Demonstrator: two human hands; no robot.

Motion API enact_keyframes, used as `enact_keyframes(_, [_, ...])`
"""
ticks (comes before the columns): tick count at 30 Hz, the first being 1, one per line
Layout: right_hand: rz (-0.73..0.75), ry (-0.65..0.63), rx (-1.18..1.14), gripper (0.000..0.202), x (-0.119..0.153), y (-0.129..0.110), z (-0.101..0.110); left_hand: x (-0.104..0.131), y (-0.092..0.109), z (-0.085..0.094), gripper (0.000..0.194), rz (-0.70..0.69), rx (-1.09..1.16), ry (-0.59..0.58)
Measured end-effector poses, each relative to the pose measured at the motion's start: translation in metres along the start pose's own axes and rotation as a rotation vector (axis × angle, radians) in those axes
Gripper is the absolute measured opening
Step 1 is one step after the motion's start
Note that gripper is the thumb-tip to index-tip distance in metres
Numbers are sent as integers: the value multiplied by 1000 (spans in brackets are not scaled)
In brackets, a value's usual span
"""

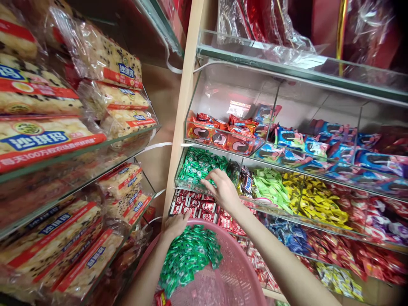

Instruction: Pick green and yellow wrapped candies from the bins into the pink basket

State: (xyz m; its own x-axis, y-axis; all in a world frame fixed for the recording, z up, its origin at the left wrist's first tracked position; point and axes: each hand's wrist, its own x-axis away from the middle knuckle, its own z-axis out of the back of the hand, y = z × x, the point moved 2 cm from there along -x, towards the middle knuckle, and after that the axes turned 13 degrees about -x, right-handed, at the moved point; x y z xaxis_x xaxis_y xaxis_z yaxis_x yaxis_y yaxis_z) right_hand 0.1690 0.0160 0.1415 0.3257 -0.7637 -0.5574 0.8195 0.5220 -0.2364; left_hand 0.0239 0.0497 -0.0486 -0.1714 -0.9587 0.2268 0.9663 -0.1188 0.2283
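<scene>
My left hand is at the far left rim of a pink plastic basket, its fingers bent over the edge. In the basket lies a heap of green-wrapped candies, with a small red packet near the bottom. My right hand reaches over the front of a clear shelf bin that holds more green-wrapped candies. Its thumb and fingers are apart, with nothing visible between them. Whether its fingertips touch the candies I cannot tell.
Packaged sachima cakes fill glass shelves on the left. Right of the green candies are dark Snickers bars, light green packets and yellow packets. Red-and-white packets lie below. A wooden post separates the shelves.
</scene>
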Motion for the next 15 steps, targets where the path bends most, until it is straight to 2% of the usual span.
enact_keyframes(2, [-140, -81, 111, 46, -8, 7, 0, -1, 0, 0, 74, -23, 15, 7])
enact_keyframes(4, [-274, -229, 163, 55, -9, 12, -3, -2, 1, 0, 75, -34, 27, 12])
enact_keyframes(6, [-339, -360, 145, 60, -8, 16, -5, -2, 1, 1, 77, -24, 32, 15])
enact_keyframes(10, [-289, -427, 21, 57, -9, 24, -2, -1, 1, 3, 83, -11, 56, 10])
enact_keyframes(15, [-249, -441, -224, 34, -12, 39, 5, 0, 2, 4, 85, -17, 78, 3])
